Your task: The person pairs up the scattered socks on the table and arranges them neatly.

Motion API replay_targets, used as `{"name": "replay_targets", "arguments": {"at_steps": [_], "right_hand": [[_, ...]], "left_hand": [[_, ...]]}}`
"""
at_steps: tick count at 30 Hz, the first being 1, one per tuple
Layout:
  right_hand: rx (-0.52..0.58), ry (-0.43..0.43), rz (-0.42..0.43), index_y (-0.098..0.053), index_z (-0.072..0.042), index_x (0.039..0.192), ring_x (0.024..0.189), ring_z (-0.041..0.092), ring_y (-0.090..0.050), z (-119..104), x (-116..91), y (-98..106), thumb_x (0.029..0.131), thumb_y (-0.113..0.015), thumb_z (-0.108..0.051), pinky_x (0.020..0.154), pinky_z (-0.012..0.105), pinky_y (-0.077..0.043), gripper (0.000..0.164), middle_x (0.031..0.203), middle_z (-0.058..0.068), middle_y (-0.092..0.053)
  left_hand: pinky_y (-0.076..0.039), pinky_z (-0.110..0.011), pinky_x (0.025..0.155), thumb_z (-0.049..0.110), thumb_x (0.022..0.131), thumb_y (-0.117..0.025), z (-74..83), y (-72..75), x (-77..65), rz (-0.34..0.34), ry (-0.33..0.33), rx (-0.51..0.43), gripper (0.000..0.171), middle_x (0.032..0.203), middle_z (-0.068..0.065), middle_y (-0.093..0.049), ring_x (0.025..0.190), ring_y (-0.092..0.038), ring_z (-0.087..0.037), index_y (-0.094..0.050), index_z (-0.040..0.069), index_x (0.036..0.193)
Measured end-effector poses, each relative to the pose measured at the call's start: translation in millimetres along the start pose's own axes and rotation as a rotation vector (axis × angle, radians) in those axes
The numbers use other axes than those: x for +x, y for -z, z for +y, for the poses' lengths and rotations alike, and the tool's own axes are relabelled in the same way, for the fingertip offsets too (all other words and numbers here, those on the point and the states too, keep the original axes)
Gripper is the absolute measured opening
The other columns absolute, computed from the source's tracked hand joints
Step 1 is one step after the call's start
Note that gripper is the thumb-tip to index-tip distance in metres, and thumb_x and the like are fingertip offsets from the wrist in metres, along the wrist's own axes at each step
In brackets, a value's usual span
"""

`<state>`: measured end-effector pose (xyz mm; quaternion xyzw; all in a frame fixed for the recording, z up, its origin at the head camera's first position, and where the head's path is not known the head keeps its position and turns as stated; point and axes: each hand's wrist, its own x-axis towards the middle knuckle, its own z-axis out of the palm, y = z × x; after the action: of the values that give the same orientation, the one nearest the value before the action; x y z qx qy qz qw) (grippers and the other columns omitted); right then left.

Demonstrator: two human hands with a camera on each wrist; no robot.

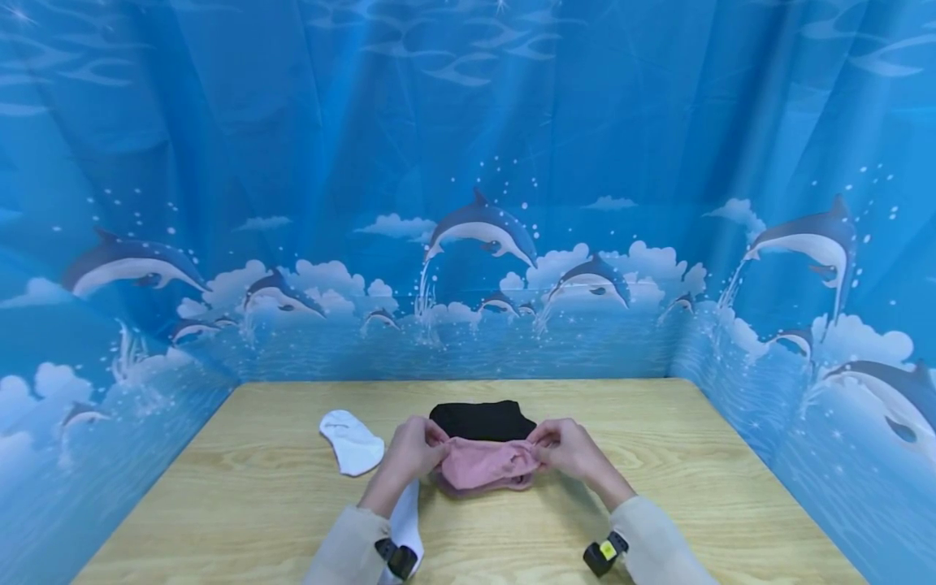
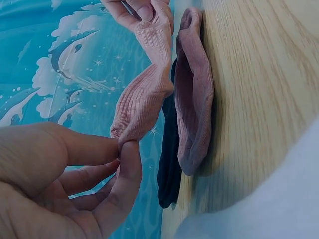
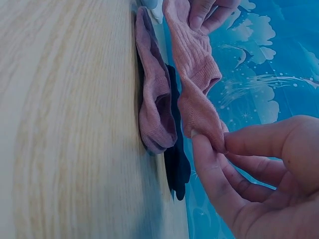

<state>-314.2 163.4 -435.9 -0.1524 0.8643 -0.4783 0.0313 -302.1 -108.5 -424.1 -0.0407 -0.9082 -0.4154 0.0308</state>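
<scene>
A pink ribbed sock (image 1: 478,461) is stretched sideways between both hands, raised over the table. My left hand (image 1: 415,447) pinches one end of it between thumb and forefinger, as the left wrist view shows with the sock's edge (image 2: 130,127) at the fingertips. At the other end my right hand (image 1: 566,447) pinches the fabric the same way; the right wrist view has the sock (image 3: 199,112) slightly twisted there. Beneath it lies a second pink sock (image 2: 195,94), its opening gaping. Black socks (image 1: 483,420) lie flat just behind the pink ones.
A white sock (image 1: 353,443) lies left of the hands on the wooden table (image 1: 278,504). Another white sock (image 1: 406,520) is partly covered by the left forearm. A blue dolphin-print curtain (image 1: 468,162) encloses the table at the back and sides.
</scene>
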Motion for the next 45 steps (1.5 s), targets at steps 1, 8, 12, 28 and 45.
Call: {"name": "replay_targets", "arguments": {"at_steps": [1, 8, 12, 28, 45], "right_hand": [[0.0, -0.004, -0.002, -0.072, 0.004, 0.099, 0.072, 0.015, -0.066, 0.4, 0.1, -0.2, 0.089, -0.069, 0.004, 0.067, 0.039, -0.062, 0.011, 0.085, 0.012, -0.072], [0.012, -0.023, -0.006, -0.072, 0.004, 0.1, 0.072, 0.015, -0.066, 1.6, 0.5, -1.6, 0.089, -0.067, 0.006, 0.065, 0.035, -0.062, 0.012, 0.085, 0.013, -0.071], [0.019, -0.032, -0.007, -0.072, 0.005, 0.1, 0.072, 0.015, -0.065, 2.3, 0.2, -2.4, 0.088, -0.068, 0.006, 0.066, 0.035, -0.062, 0.013, 0.085, 0.013, -0.071], [0.004, -0.053, 0.005, -0.071, 0.005, 0.102, 0.074, 0.015, -0.064, 4.2, 0.8, -4.7, 0.086, -0.068, 0.008, 0.066, 0.032, -0.061, 0.017, 0.086, 0.012, -0.07], [-0.013, -0.059, 0.007, -0.071, 0.004, 0.101, 0.077, 0.016, -0.064, 7.4, 1.9, -6.4, 0.083, -0.069, 0.009, 0.067, 0.029, -0.059, 0.019, 0.087, 0.012, -0.07]], "left_hand": [[-0.051, -0.022, 0.055, 0.004, 0.087, -0.077, -0.1, -0.1, 0.0, 0.001, 0.0, 0.002, 0.004, 0.07, -0.004, -0.067, 0.058, -0.06, -0.008, -0.074, 0.003, 0.086], [-0.051, -0.022, 0.057, 0.006, 0.088, -0.078, 0.4, -0.6, -0.2, -0.011, 0.02, 0.011, 0.004, 0.072, -0.004, -0.067, 0.061, -0.06, -0.01, -0.074, 0.004, 0.088], [-0.049, -0.023, 0.058, 0.007, 0.088, -0.078, -0.1, -0.8, 0.2, -0.007, 0.023, 0.027, 0.005, 0.074, -0.004, -0.067, 0.064, -0.059, -0.011, -0.074, 0.005, 0.087], [-0.049, -0.023, 0.058, 0.007, 0.087, -0.078, -0.5, -3.0, 3.2, -0.002, 0.076, 0.051, 0.006, 0.077, -0.004, -0.067, 0.066, -0.06, -0.013, -0.074, 0.006, 0.091], [-0.047, -0.024, 0.057, 0.009, 0.087, -0.079, -5.0, -3.5, 3.1, -0.002, 0.073, 0.047, 0.007, 0.076, -0.004, -0.066, 0.065, -0.059, -0.013, -0.073, 0.006, 0.089]]}}
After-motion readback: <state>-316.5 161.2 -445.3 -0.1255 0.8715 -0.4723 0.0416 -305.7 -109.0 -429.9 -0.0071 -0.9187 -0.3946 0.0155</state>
